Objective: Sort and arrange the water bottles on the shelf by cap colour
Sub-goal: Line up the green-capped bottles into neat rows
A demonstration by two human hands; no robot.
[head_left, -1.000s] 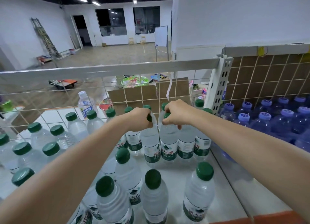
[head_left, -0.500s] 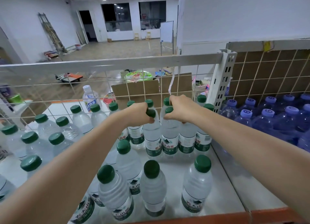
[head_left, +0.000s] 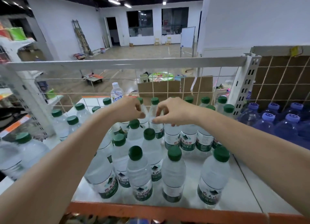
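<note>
Head view: both hands have let go of the back-row green-capped bottles (head_left: 155,116); left hand (head_left: 129,109) and right hand (head_left: 172,111) hover loosely curled, holding nothing; that pair looks placed.

both hands (head_left: 129,109) (head_left: 174,111) hover with loosely curled fingers (head_left: 157,112) over green-capped bottles (head_left: 155,116).

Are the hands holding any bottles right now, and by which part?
It cannot be told for sure: the left hand and the right hand have curled fingers at the necks of two green-capped bottles, apparently loose.
</note>
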